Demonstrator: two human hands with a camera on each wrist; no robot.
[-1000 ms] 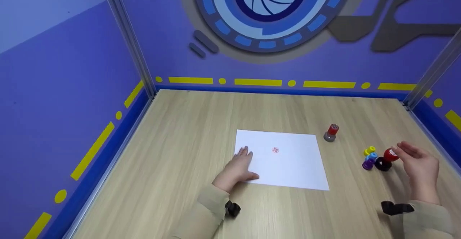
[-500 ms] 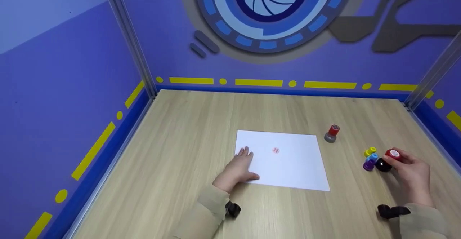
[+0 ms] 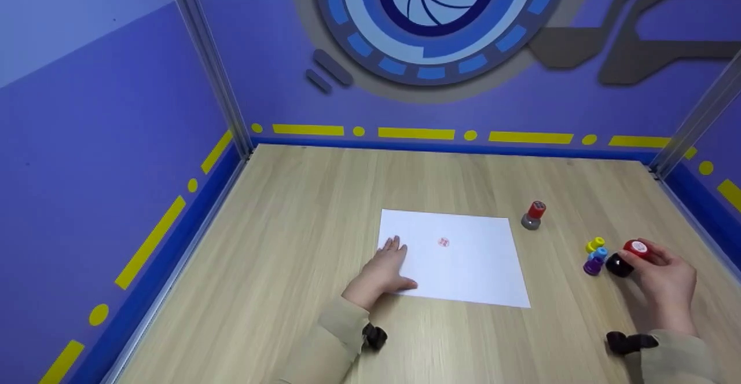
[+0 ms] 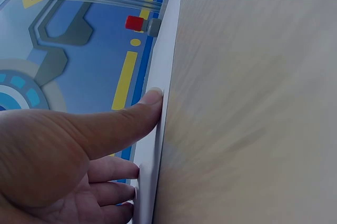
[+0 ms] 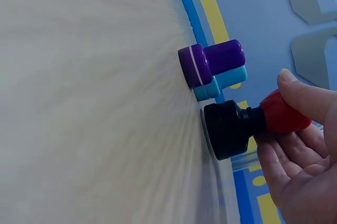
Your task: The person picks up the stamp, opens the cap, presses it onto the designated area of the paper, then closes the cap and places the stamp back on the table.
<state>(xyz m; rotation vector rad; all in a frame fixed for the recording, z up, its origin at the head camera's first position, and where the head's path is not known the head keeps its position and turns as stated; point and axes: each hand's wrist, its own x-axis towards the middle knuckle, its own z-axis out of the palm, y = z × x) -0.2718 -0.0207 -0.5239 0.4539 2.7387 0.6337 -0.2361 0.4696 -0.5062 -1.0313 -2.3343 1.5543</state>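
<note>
A white sheet of paper [image 3: 469, 274] lies on the table with a small round red print [image 3: 443, 242] on it. My left hand [image 3: 383, 268] rests on the sheet's left side, fingers straight and thumb spread along the near edge. At the right, my right hand [image 3: 666, 277] grips the red knob of a stamp [image 5: 226, 129] between thumb and fingers. Its black base is right at the tabletop. Just left of it stand small purple [image 5: 213, 62], light blue [image 5: 221, 83] and yellow [image 3: 595, 245] stamps, close together.
Another stamp, red with a grey base [image 3: 533, 216], stands alone beyond the paper's right edge. The wooden table [image 3: 289, 245] is bordered by blue-purple panels [image 3: 231, 71] at the back and sides.
My right hand has come in from the right, closed its fingers round the red knob, and shifted slightly right with the stamp. My left hand has stayed on the paper.
</note>
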